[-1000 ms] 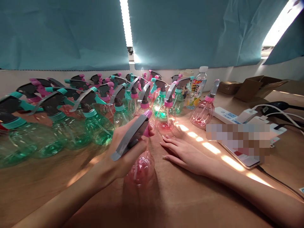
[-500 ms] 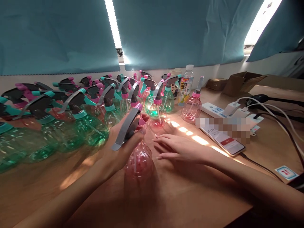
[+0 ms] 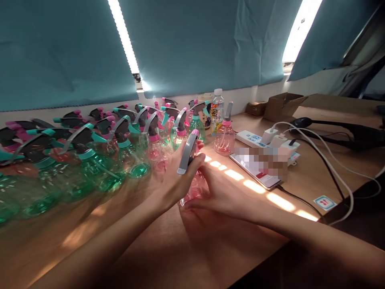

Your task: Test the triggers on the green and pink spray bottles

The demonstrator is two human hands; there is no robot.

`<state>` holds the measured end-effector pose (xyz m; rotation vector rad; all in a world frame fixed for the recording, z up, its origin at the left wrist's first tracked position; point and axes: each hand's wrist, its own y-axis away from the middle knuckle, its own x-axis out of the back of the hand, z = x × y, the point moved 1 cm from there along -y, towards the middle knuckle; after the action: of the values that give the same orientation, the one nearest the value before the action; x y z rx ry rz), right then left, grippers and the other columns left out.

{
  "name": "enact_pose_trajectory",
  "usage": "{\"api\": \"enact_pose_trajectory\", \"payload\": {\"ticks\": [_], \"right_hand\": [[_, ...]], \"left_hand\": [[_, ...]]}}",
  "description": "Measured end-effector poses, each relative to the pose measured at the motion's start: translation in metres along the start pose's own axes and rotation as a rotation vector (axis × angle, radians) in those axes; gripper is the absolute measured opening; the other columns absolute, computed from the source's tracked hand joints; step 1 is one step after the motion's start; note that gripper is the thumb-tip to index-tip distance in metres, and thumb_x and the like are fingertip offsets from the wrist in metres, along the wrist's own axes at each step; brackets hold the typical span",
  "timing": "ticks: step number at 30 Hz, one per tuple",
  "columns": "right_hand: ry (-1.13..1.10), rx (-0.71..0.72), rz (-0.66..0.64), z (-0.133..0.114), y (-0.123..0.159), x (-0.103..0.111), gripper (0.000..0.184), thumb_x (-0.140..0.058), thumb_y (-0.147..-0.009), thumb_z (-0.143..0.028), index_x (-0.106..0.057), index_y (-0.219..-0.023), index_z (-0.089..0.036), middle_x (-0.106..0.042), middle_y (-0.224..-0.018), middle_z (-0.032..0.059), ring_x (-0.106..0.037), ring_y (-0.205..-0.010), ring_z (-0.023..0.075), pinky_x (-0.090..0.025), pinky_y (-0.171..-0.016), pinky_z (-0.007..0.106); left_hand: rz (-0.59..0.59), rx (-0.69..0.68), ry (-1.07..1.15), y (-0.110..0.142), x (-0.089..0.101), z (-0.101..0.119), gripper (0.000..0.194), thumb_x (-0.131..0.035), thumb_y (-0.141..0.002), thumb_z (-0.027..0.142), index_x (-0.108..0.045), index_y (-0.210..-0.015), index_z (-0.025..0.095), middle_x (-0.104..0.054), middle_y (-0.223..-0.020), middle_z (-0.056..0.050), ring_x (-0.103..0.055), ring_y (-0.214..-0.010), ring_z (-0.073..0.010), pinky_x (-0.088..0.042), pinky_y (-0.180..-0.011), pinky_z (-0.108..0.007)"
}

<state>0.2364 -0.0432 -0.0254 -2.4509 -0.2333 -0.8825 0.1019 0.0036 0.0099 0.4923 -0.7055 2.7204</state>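
A pink spray bottle [image 3: 197,186] with a grey lever and pink nozzle stands between my hands, its clear lower body partly covered. My left hand [image 3: 177,174] is wrapped round the sprayer head and neck, thumb over the far side. Lower down, my right hand [image 3: 215,190] grips the bottle's body from the right, with its thumb across the near side. Just behind is another pink spray bottle [image 3: 180,132], mostly hidden by my left hand. To the left of my hands stands a green spray bottle [image 3: 132,158].
Rows of green and pink spray bottles [image 3: 99,170] fill the left side. At the right are a single pink spray bottle [image 3: 224,140], a drink bottle [image 3: 217,110], a phone [image 3: 255,172], a power strip [image 3: 249,138] with cables, and a cardboard box [image 3: 282,106].
My right hand has closed round the bottle's body, where before it lay open beside it. My left hand keeps its hold on the sprayer head. The view has turned to the right.
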Motion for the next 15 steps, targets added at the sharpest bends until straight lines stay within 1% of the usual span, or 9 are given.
{"api": "enact_pose_trajectory", "payload": {"ticks": [3, 7, 9, 11, 13, 15], "right_hand": [[-0.056, -0.019, 0.023, 0.004, 0.004, 0.001, 0.076, -0.079, -0.075, -0.044, -0.042, -0.137, -0.021, -0.057, -0.133, 0.0126, -0.055, -0.120, 0.0296, -0.048, -0.097, 0.043], [-0.050, 0.033, 0.016, 0.013, 0.010, 0.010, 0.066, -0.078, -0.076, -0.045, -0.048, -0.129, -0.022, -0.060, -0.130, 0.0098, -0.059, -0.114, 0.0284, -0.049, -0.094, 0.043], [-0.043, 0.039, 0.017, 0.018, 0.012, 0.015, 0.068, -0.077, -0.075, -0.047, -0.046, -0.131, -0.023, -0.060, -0.131, 0.0098, -0.059, -0.113, 0.0287, -0.049, -0.093, 0.043], [-0.037, 0.021, 0.005, 0.022, 0.012, 0.020, 0.074, -0.077, -0.074, -0.048, -0.043, -0.135, -0.024, -0.057, -0.135, 0.0106, -0.057, -0.116, 0.0297, -0.049, -0.095, 0.045], [-0.032, 0.001, -0.036, 0.025, 0.012, 0.027, 0.077, -0.077, -0.073, -0.048, -0.042, -0.138, -0.026, -0.054, -0.138, 0.0101, -0.057, -0.118, 0.0308, -0.049, -0.095, 0.046], [-0.033, -0.022, -0.105, 0.028, 0.011, 0.036, 0.073, -0.076, -0.075, -0.047, -0.044, -0.137, -0.028, -0.058, -0.134, 0.0083, -0.059, -0.114, 0.0305, -0.050, -0.092, 0.045]], "left_hand": [[-0.071, 0.034, 0.059, -0.001, -0.010, 0.008, 0.029, -0.058, -0.087, 0.034, -0.061, -0.113, 0.024, -0.068, -0.119, -0.007, -0.061, -0.111, -0.0284, -0.048, -0.092, -0.044], [-0.155, 0.114, 0.084, -0.002, -0.017, 0.012, 0.037, -0.060, -0.085, 0.040, -0.060, -0.119, 0.025, -0.068, -0.114, -0.007, -0.062, -0.106, -0.0294, -0.050, -0.087, -0.044], [-0.211, 0.077, 0.070, -0.006, -0.019, 0.012, 0.037, -0.059, -0.086, 0.039, -0.059, -0.120, 0.025, -0.067, -0.115, -0.007, -0.061, -0.107, -0.0295, -0.051, -0.086, -0.044], [-0.261, 0.006, 0.035, -0.011, -0.021, 0.012, 0.039, -0.056, -0.087, 0.040, -0.057, -0.123, 0.025, -0.065, -0.118, -0.008, -0.060, -0.108, -0.0297, -0.051, -0.085, -0.044], [-0.300, -0.057, -0.025, -0.018, -0.024, 0.011, 0.046, -0.055, -0.088, 0.044, -0.053, -0.129, 0.024, -0.064, -0.117, -0.010, -0.060, -0.105, -0.0303, -0.051, -0.083, -0.045], [-0.326, -0.095, -0.088, -0.022, -0.026, 0.007, 0.054, -0.057, -0.088, 0.049, -0.048, -0.134, 0.022, -0.064, -0.112, -0.010, -0.060, -0.102, -0.0305, -0.050, -0.084, -0.047]]}}
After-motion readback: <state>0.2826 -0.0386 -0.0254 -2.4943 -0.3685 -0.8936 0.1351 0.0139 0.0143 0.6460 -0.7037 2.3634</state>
